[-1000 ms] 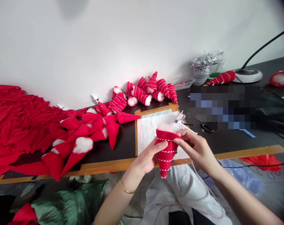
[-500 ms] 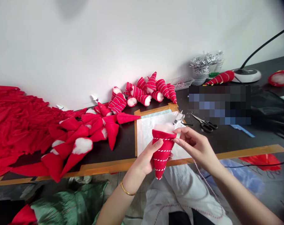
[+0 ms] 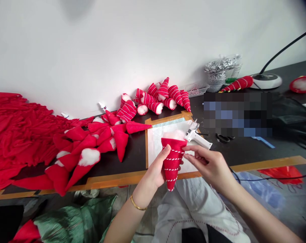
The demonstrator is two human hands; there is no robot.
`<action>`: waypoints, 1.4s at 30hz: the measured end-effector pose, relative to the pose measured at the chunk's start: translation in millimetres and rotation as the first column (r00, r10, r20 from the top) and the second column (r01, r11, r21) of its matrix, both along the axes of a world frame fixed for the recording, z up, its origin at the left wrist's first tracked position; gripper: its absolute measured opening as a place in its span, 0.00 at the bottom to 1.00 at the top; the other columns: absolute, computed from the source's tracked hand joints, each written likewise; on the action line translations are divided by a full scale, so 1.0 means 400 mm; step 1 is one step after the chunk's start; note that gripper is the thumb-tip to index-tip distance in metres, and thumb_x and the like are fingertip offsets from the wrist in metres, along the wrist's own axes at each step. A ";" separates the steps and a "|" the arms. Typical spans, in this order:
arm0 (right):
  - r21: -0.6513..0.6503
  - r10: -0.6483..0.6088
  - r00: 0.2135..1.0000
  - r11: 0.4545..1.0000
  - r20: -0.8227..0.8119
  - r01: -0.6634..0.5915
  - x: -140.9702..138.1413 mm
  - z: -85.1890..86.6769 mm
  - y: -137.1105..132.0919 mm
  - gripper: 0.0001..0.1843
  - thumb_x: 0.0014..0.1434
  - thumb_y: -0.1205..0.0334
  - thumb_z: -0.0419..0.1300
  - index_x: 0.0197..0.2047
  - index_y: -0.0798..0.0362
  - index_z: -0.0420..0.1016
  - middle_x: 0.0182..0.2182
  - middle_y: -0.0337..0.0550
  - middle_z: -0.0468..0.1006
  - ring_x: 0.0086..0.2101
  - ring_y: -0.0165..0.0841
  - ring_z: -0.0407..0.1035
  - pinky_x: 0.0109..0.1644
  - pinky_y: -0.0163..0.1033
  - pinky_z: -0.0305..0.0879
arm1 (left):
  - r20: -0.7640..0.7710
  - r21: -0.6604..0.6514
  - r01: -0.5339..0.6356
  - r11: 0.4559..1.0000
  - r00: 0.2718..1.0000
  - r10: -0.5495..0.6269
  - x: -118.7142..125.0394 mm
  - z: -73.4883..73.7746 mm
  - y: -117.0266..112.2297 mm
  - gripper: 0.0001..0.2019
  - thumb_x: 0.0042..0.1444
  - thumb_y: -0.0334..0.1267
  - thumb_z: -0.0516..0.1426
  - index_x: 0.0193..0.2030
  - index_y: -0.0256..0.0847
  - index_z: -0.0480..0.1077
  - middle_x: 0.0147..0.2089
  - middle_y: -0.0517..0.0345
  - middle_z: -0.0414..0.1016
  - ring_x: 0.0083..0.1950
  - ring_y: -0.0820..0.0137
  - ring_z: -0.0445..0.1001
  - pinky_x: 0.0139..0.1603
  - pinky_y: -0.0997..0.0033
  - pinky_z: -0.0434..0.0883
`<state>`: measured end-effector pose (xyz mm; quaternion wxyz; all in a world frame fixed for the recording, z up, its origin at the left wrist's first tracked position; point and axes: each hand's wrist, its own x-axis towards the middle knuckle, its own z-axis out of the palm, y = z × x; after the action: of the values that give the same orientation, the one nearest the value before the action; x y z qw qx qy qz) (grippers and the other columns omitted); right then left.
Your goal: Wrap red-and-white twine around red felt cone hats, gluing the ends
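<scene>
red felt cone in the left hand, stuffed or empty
Stuffed: white filling bulges from the open top of the red felt cone.

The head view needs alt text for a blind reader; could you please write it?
A left hand with a gold bangle holds a red felt cone topped with white stuffing, while the right hand holds red-and-white twine against it. A white glue gun lies on paper behind them, and more red felt cones are heaped on the dark workbench.
</scene>
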<state>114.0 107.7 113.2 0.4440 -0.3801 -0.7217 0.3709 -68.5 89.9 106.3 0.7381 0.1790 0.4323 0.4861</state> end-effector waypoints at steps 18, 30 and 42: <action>-0.241 0.053 0.949 0.961 -0.311 -0.133 -0.002 -0.004 0.036 0.17 0.63 0.49 0.65 0.48 0.49 0.71 0.21 0.29 0.63 0.22 0.29 0.57 0.24 0.33 0.53 | 0.250 0.023 0.243 0.970 0.938 -0.241 -0.032 0.006 -0.005 0.37 0.55 0.67 0.57 0.52 0.32 0.75 0.27 0.51 0.77 0.23 0.70 0.72 0.25 0.74 0.68; -0.200 0.117 0.966 0.966 -0.229 -0.164 -0.010 -0.002 0.039 0.16 0.62 0.47 0.65 0.34 0.51 0.75 0.24 0.39 0.76 0.25 0.33 0.71 0.29 0.37 0.69 | -0.101 0.258 0.036 0.966 0.995 -0.010 0.021 0.010 -0.022 0.29 0.49 0.55 0.69 0.53 0.43 0.71 0.45 0.50 0.81 0.42 0.59 0.81 0.41 0.65 0.75; -0.248 0.136 0.974 0.952 -0.181 -0.178 0.026 0.008 0.060 0.18 0.61 0.45 0.66 0.44 0.51 0.80 0.27 0.40 0.76 0.28 0.34 0.69 0.30 0.37 0.64 | 0.003 0.029 0.143 0.989 0.990 -0.143 -0.025 0.005 -0.018 0.30 0.52 0.61 0.63 0.50 0.36 0.77 0.33 0.44 0.82 0.33 0.59 0.80 0.27 0.70 0.69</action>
<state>124.2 131.8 116.2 0.4158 -0.3455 -0.6558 0.5269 -78.5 82.6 108.4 0.7696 0.2187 0.4094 0.4385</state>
